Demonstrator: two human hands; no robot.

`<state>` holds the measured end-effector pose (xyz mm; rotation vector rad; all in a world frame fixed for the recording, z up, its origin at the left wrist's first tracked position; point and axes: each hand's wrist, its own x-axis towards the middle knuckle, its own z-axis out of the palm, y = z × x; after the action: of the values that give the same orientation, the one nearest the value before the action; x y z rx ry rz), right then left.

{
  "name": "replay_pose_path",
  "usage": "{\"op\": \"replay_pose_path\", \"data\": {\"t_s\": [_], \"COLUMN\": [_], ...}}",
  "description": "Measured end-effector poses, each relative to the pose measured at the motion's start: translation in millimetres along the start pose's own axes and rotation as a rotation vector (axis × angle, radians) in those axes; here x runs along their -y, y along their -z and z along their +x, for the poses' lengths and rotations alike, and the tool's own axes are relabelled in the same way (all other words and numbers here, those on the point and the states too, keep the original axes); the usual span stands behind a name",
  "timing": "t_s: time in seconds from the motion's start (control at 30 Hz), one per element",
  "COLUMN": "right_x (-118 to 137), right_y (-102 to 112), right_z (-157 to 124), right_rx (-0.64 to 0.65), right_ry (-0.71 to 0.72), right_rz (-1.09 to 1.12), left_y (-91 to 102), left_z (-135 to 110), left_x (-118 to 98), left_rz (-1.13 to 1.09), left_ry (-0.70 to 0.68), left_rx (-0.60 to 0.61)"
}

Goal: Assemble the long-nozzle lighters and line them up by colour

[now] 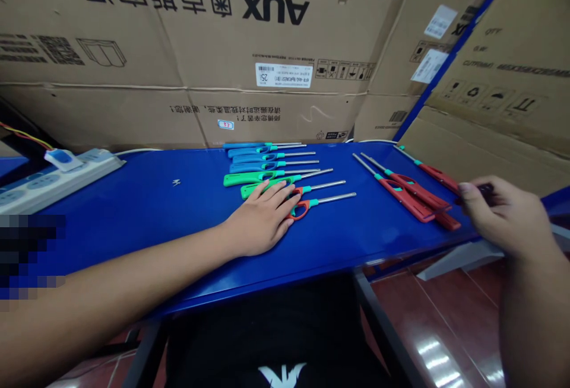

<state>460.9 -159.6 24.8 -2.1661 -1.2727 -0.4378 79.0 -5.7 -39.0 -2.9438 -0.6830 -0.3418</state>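
On the blue table (146, 210) lies a row of long-nosed lighters: several blue ones (262, 156) at the back, two green ones (256, 179) in front of them, then two red-handled ones (312, 203). My left hand (262, 219) lies flat and open, its fingers resting on the handles of the two red-handled lighters and of the nearer green one. Three more red lighters (412, 195) lie at the table's right end. My right hand (503, 213) is curled at their handle ends, fingers closed around something dark that I cannot make out.
A white power strip (53, 177) with a plug and red and yellow wires sits at the table's left end. Large cardboard boxes (249, 50) stand right behind the table and lean at the right. Red tiled floor shows below the table's right edge.
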Motion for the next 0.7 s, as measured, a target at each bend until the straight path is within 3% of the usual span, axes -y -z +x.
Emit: {"op": "replay_pose_path", "data": {"t_s": [0.1,0.27,0.53,0.7], "right_x": [-0.2,-8.8,-3.7,20.3], "right_y": [-2.4,-3.3,5.9,1.3], "right_z": [-1.6,3.4,-0.4,-11.3], "right_rx": [0.006,-0.124,0.032,0.119], "right_ry": [0.052,0.033,-0.068,0.100], "right_rz": [-0.008,-0.014,-0.034,0.051], "left_y": [-0.3,-1.7,0.6,13.1], "left_z": [-0.4,-1.2,-0.7,-2.0], "left_x": [-0.3,-0.5,-0.9,-5.9], "left_rz": [0.002,0.003,-0.018,-0.043], "left_ry": [-0.004,-0.004,-0.008,-0.018], "left_rx": [-0.014,-0.017,-0.010,-0.009]}}
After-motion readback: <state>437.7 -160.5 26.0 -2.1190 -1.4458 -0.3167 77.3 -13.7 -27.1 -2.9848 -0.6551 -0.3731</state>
